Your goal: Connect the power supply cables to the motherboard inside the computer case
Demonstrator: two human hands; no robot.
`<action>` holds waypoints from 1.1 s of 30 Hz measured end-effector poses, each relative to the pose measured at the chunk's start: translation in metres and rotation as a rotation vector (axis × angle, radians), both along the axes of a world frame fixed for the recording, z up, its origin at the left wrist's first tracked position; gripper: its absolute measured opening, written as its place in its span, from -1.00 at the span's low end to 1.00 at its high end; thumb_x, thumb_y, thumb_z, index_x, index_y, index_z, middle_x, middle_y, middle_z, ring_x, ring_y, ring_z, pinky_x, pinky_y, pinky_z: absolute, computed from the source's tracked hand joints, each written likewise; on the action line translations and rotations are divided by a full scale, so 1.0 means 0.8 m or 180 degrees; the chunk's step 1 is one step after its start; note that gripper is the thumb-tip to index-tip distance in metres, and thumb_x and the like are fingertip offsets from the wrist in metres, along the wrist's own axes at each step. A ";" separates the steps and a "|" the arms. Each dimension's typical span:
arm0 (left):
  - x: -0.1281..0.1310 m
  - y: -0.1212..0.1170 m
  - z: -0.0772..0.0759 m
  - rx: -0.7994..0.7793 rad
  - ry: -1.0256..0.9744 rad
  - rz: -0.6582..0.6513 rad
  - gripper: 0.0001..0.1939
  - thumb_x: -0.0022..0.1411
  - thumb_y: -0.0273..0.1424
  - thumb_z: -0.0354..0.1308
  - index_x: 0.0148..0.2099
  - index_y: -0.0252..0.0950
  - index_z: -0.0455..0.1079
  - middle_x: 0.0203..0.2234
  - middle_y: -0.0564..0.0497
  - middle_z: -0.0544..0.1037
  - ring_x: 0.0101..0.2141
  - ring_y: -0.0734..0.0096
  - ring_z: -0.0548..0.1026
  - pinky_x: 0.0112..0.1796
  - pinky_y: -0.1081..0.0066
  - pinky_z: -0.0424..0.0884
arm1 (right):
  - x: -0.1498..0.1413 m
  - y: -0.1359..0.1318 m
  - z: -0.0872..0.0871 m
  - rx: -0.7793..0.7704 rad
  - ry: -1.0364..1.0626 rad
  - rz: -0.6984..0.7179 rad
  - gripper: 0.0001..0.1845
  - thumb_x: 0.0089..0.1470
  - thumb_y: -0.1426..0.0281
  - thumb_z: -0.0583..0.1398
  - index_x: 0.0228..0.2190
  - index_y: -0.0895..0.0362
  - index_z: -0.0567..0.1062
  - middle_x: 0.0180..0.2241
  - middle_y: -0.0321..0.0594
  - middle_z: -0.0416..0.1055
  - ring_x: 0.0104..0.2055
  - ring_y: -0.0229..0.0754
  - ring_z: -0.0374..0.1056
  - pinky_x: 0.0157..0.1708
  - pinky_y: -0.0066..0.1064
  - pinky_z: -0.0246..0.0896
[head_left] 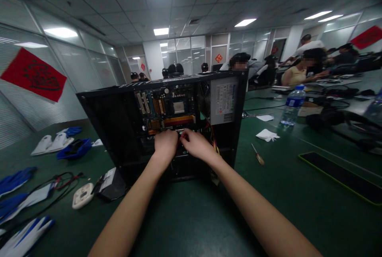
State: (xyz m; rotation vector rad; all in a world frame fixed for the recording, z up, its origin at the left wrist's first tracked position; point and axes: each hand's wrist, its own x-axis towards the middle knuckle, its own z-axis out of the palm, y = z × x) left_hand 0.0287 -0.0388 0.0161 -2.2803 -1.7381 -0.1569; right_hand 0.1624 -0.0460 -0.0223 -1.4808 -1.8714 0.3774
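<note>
An open black computer case (113, 129) stands on the green table (191, 217), its motherboard (167, 110) facing me and a grey power supply (222, 102) at its right. Both my hands reach inside, just below the board. My left hand (165, 144) is curled closed, its fingertips hidden against the board's lower edge. My right hand (193, 144) is pinched closed right beside it, the two hands almost touching. What they grip is too small and hidden to name. Coloured wires (214, 141) hang to the right of my right hand.
A screwdriver (258, 154) and white tissue (267, 135) lie right of the case, with a water bottle (293, 106) behind. A dark mat (343, 175) lies at right. Left are gloves (18, 177), cables (59, 181), a white round part (82, 195). People sit at the far tables.
</note>
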 end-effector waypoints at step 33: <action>-0.027 0.027 -0.021 -0.0656 -0.1280 -0.0371 -0.69 0.35 -0.29 0.03 -0.23 -0.29 0.57 -0.29 -0.18 0.65 -0.26 0.19 0.58 -0.30 0.38 0.30 | 0.001 0.008 -0.002 -0.0064 0.0253 -0.0211 -0.42 0.29 0.39 0.05 0.29 0.22 0.15 -0.10 0.04 0.53 -0.03 0.00 0.47 -0.04 -0.29 0.25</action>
